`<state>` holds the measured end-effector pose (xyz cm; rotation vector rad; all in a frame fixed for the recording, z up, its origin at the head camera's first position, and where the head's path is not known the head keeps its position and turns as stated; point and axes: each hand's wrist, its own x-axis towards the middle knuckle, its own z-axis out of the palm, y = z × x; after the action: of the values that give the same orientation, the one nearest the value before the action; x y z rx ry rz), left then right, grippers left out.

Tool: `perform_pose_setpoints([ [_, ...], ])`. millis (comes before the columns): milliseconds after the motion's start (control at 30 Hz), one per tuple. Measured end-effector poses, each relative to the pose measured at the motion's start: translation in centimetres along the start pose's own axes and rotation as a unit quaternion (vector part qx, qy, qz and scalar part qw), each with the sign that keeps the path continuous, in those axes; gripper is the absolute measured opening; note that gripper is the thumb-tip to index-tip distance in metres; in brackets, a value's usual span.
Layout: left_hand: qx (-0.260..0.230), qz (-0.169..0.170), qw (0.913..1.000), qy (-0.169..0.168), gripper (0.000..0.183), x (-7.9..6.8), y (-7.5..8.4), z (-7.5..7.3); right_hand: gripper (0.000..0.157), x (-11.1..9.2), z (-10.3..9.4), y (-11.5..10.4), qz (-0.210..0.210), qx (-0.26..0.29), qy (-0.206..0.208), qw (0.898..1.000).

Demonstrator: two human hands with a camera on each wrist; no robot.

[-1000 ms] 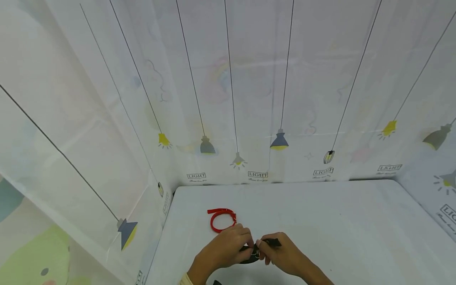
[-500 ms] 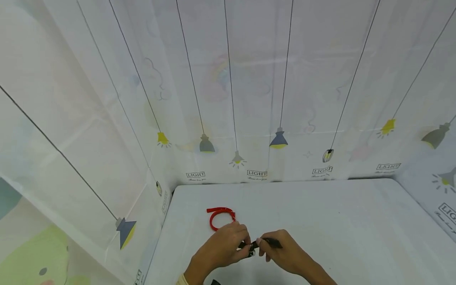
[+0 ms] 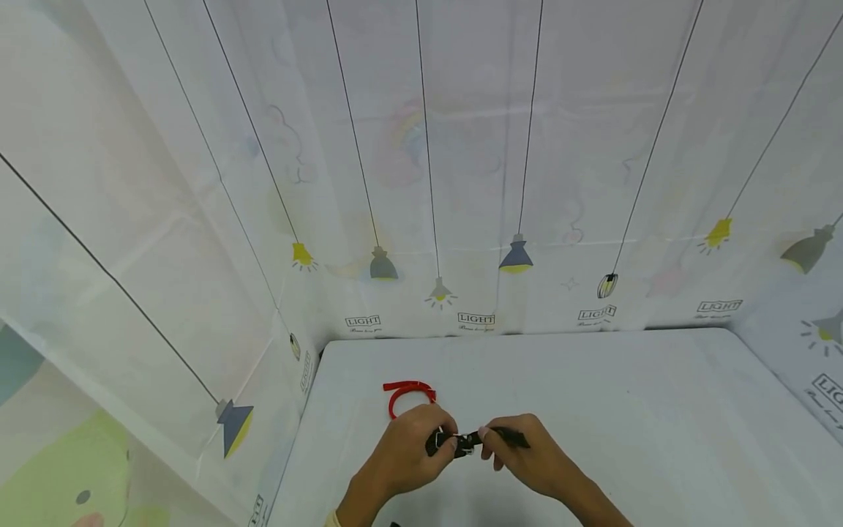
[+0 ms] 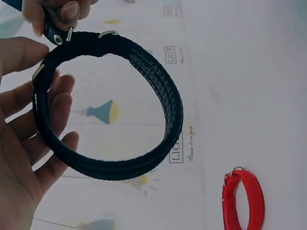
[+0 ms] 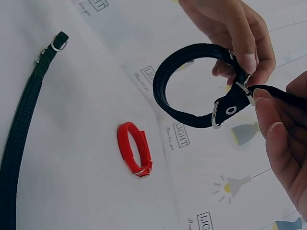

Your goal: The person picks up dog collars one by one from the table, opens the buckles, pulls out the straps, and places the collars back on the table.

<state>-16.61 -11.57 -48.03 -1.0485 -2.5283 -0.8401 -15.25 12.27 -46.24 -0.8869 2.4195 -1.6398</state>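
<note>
A black pet collar [image 4: 120,170] hangs as a round loop between both hands, with a metal buckle [image 5: 244,88], a D-ring [image 5: 216,117] and eyelets. My left hand [image 3: 411,450] pinches the band beside the buckle with thumb and fingers; its lower fingers spread along the loop in the left wrist view. My right hand [image 3: 527,454] pinches the collar's strap end close by the buckle, and the tip sticks out past the fingers. In the right wrist view the strap passes at the buckle frame, partly covered by the right fingertips.
Behind the left hand, a red collar [image 3: 403,385] lies curled on the white table [image 3: 658,424]. Another dark collar [image 5: 24,115] lies stretched out, with a ring near its end. White sheets printed with lamps [image 3: 516,256] enclose the back and sides.
Both hands have moved slightly forward with the black collar, and the stretch of strap between them has turned. The red collar stays where it was.
</note>
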Motion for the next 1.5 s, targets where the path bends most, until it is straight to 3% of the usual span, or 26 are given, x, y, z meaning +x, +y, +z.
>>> perform_pose_setpoints([
  [267, 0.003, -0.002, 0.9995, -0.032, 0.034, -0.6, -0.4, -0.3, 0.026, 0.0, -0.5, -0.1, 0.039, -0.003, 0.006, 0.999],
  [600, -0.069, 0.029, 0.9972, 0.006, 0.016, -0.6, -0.3, 0.0, 0.016, 0.2, 0.4, 0.9, 0.057, -0.001, 0.050, 0.997],
  [833, -0.092, 0.023, 0.9955, 0.004, 0.013, -0.6, 0.0, -0.1, 0.022, 0.0, 0.9, 1.9, 0.019, 0.037, 0.003, 0.999],
  [1067, -0.118, 0.018, 0.9928, 0.004, 0.013, -0.5, 0.2, -0.6, 0.038, 0.0, 0.7, 2.8, 0.057, 0.012, -0.042, 0.997],
  [1333, -0.132, 0.029, 0.9899, 0.044, 0.011, -0.2, 0.8, -1.4, 0.020, 0.0, 0.5, 2.7, 0.032, 0.008, -0.031, 0.999],
  [1400, -0.134, 0.022, 0.9895, 0.048, 0.012, -0.2, 0.8, -1.5, 0.018, 0.0, 0.4, 2.5, 0.026, 0.007, -0.028, 0.999],
  [1500, -0.154, -0.015, 0.9869, 0.045, 0.016, -0.2, 1.1, -1.9, 0.015, -0.1, 0.3, 2.2, 0.015, -0.003, -0.018, 1.000],
])
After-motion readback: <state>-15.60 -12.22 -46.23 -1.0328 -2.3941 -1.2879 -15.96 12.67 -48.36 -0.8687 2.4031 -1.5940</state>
